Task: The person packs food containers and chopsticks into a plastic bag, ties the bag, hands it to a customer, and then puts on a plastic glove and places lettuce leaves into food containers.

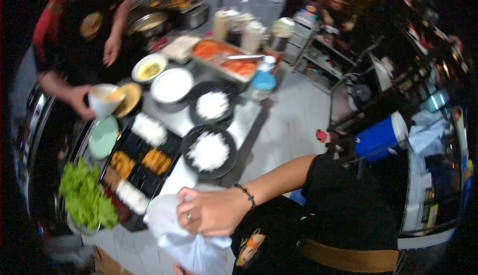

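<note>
Currently, one white plastic bag (191, 252) is hanging at the counter's near edge, where the right hand (214, 211) is gripping it with curled fingers bunched around its upper part. Only a fingertip of the left hand (178, 269) is showing below the bag, so I cannot tell how far its fingers are opening. The bag is blocking part of the counter (179, 180). Just beyond it, two black bowls (208, 150) are holding white rice, and black compartmented traywork (134, 143) is carrying two portions of rice and two of orange-brown pieces. One heap of green lettuce (87, 195) is lying beside that, near one pale green plate (103, 136). Across the counter, a co-worker's hand (79, 102) is holding one white bowl (103, 101). Farther back, one steel tray (244, 78) is holding orange shreds, and several squeeze bottles (252, 37) are standing behind it. One blue cooler (376, 140) is sitting off to the right.
</note>
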`<act>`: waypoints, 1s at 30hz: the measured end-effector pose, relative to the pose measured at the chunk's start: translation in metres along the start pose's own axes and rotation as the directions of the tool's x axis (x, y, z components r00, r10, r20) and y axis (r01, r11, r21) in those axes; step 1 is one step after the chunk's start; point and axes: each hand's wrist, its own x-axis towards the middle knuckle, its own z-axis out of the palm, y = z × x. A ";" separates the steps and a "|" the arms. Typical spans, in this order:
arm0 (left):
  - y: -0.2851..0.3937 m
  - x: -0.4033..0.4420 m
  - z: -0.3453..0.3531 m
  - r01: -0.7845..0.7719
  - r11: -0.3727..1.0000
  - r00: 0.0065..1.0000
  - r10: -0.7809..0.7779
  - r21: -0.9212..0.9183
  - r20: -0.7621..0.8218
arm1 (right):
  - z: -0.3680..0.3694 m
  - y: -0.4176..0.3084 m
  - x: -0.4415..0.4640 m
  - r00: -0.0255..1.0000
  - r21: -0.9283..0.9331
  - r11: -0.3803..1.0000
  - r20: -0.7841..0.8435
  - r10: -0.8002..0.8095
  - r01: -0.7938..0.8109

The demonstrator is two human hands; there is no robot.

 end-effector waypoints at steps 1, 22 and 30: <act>-0.010 -0.008 0.018 0.027 0.999 0.999 -0.029 0.036 0.038 | -0.023 -0.011 -0.007 0.993 -0.007 0.999 -0.109 -0.036 0.035; -0.357 -0.152 0.813 -0.922 0.167 -0.371 -0.116 -0.350 0.921 | -0.506 -0.071 -0.541 0.608 -0.576 0.242 -0.609 0.509 -0.781; -0.491 -0.098 1.147 0.351 0.584 -0.255 -0.693 0.732 0.674 | -0.717 0.036 -0.769 0.252 -0.407 -0.158 -0.779 0.573 -0.900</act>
